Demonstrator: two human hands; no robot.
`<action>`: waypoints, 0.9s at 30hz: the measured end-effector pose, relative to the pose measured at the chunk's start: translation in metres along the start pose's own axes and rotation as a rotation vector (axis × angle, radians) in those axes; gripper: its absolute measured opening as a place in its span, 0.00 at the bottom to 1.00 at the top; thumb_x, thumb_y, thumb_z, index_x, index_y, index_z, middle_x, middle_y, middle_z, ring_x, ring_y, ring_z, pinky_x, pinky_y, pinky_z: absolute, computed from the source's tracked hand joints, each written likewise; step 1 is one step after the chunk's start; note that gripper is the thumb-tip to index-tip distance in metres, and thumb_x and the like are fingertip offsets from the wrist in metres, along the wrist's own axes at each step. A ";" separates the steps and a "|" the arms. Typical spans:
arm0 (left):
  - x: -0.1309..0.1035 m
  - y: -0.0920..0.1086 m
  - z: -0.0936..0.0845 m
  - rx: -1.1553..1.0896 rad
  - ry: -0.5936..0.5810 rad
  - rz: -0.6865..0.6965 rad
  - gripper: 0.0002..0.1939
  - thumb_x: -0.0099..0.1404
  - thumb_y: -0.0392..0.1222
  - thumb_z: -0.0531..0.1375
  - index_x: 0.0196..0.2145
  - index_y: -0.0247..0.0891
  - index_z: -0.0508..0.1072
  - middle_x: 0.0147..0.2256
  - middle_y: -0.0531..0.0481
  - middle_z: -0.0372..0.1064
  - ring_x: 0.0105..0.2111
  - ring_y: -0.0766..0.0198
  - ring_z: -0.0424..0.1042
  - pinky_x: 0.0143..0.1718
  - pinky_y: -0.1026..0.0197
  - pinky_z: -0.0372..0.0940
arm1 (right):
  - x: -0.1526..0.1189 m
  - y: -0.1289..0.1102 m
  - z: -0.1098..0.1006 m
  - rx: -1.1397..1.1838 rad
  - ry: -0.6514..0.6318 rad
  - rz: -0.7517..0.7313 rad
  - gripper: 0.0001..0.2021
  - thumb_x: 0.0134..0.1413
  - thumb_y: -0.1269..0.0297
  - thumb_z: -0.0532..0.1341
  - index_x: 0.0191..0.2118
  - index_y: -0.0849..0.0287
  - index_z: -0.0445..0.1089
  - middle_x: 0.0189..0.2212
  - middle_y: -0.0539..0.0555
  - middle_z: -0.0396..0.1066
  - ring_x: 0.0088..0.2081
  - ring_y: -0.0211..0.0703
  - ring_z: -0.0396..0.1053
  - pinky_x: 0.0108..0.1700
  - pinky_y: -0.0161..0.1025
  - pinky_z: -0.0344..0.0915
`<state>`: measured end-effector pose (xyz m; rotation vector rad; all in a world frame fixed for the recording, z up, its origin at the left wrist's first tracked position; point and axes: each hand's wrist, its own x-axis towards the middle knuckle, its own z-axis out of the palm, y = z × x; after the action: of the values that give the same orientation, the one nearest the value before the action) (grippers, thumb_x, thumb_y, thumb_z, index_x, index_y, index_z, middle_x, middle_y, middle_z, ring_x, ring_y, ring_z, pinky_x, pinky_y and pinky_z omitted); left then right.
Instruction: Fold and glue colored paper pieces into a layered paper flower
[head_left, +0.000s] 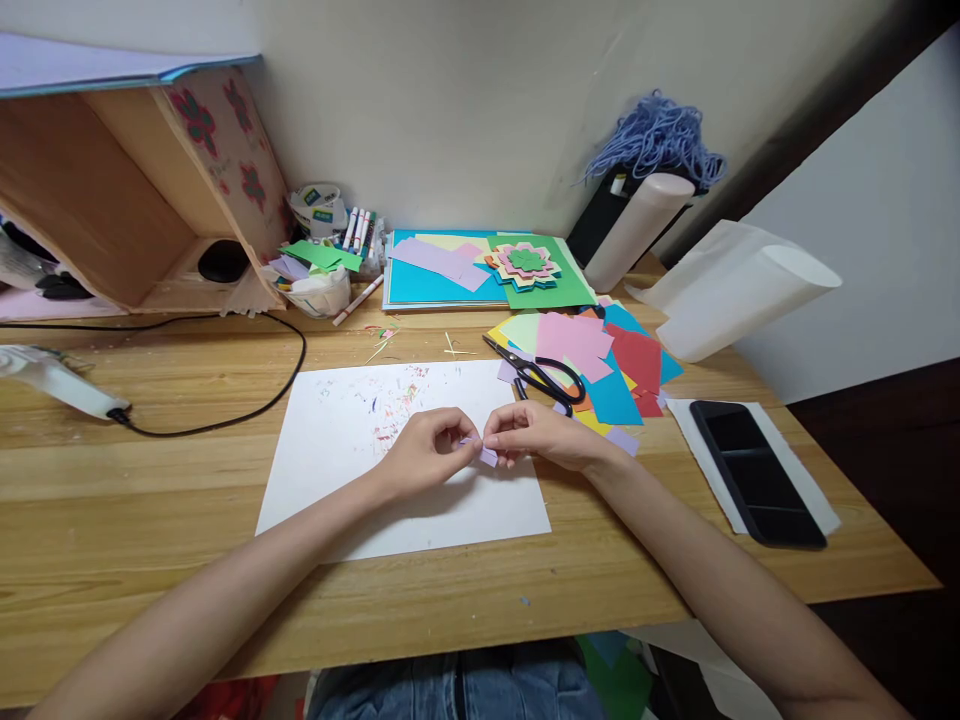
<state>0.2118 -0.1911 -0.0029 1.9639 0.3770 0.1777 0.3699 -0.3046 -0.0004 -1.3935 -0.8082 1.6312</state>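
Observation:
A small piece of lilac paper [488,457] is pinched between my two hands, above the right part of a white sheet [322,480]. My left hand [427,447] is closed, its thumb and fingertips on the paper's left end. From the right, my right hand [536,436] grips the same piece, fingertips almost touching the left ones. Much of the paper is hidden by the fingers. Black-handled scissors [536,375] lie just beyond my right hand, on a heap of coloured paper scraps [574,340]. Coloured specks and marks dot the white sheet.
A layered paper flower [525,262] rests on stacked coloured sheets [442,290] by the wall. Markers [358,230] and a tub of scraps [321,292] stand left of it. A cardboard box [142,190], a black cable [296,370], a phone [757,473] and a paper roll [750,300] surround the work area.

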 end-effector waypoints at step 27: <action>0.000 -0.003 -0.002 -0.095 -0.008 -0.022 0.10 0.59 0.43 0.55 0.27 0.35 0.69 0.26 0.50 0.67 0.26 0.68 0.63 0.27 0.65 0.57 | 0.000 0.001 -0.004 0.035 -0.041 -0.078 0.08 0.46 0.62 0.64 0.30 0.63 0.73 0.22 0.49 0.68 0.25 0.31 0.64 0.32 0.31 0.61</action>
<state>0.2108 -0.1884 -0.0050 1.8655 0.3783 0.1699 0.3736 -0.3057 -0.0020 -1.2925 -0.8428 1.6111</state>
